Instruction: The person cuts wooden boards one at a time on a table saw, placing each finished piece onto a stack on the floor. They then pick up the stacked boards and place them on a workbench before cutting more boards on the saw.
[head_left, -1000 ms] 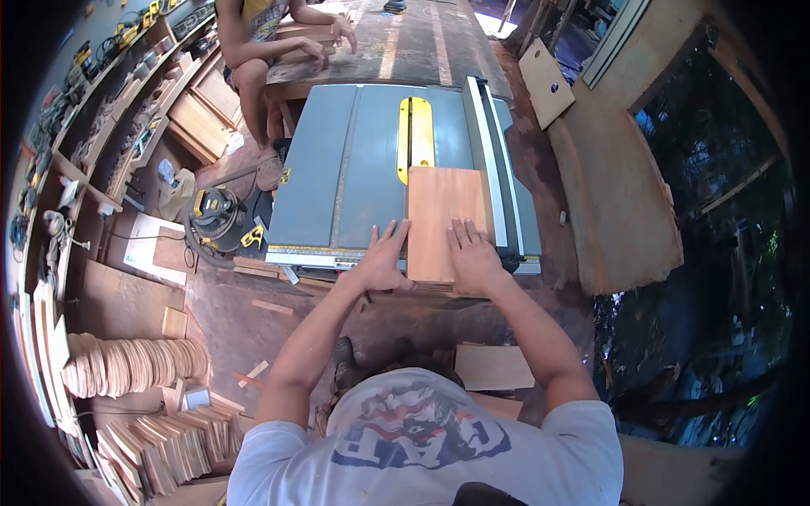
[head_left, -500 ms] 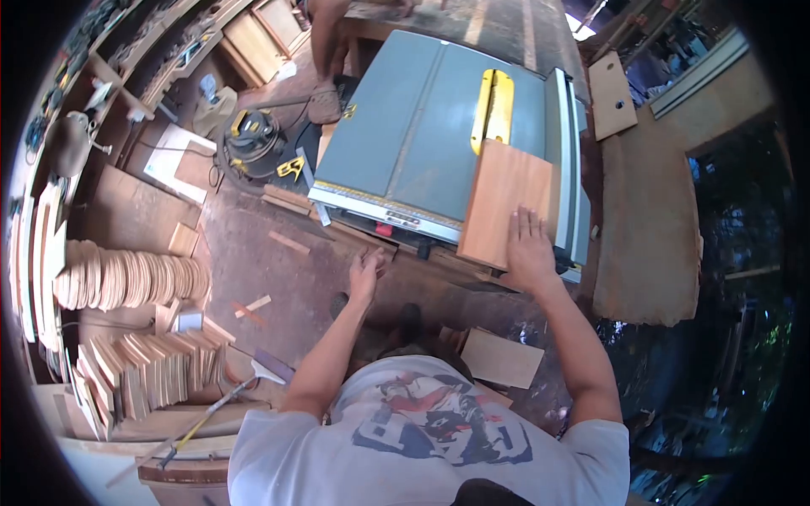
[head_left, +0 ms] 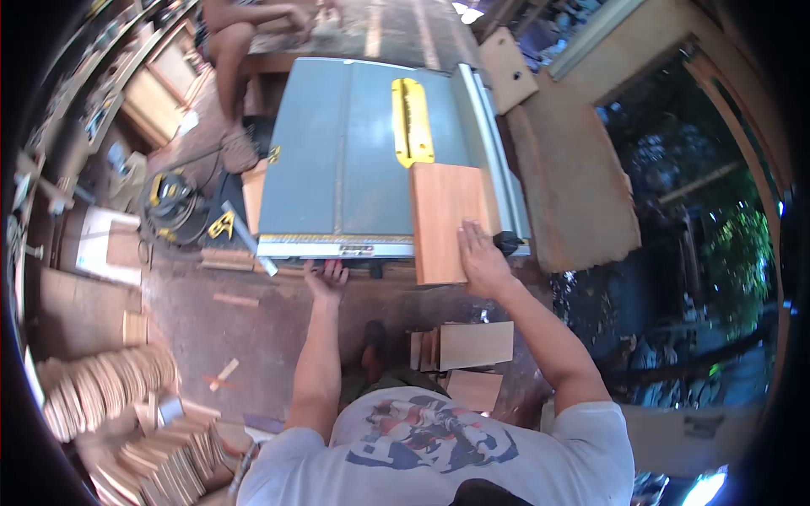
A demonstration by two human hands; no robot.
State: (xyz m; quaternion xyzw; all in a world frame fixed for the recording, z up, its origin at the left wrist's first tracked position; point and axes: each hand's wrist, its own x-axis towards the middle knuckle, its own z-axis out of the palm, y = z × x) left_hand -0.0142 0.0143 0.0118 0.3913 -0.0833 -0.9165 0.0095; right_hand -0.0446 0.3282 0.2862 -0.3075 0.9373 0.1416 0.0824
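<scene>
Board (head_left: 439,223): on worktop (head_left: 304,152), at near end of yellow insert (head_left: 412,122) | Handling: probably stiff, moderately heavy; best held by long edges | Right hand (head_left: 487,263): flat on board, fingers extended | Left hand (head_left: 326,280): left of and nearer than insert, fingers loosely parted | Rail label (head_left: 357,250), nearer than insert: illegible
</scene>
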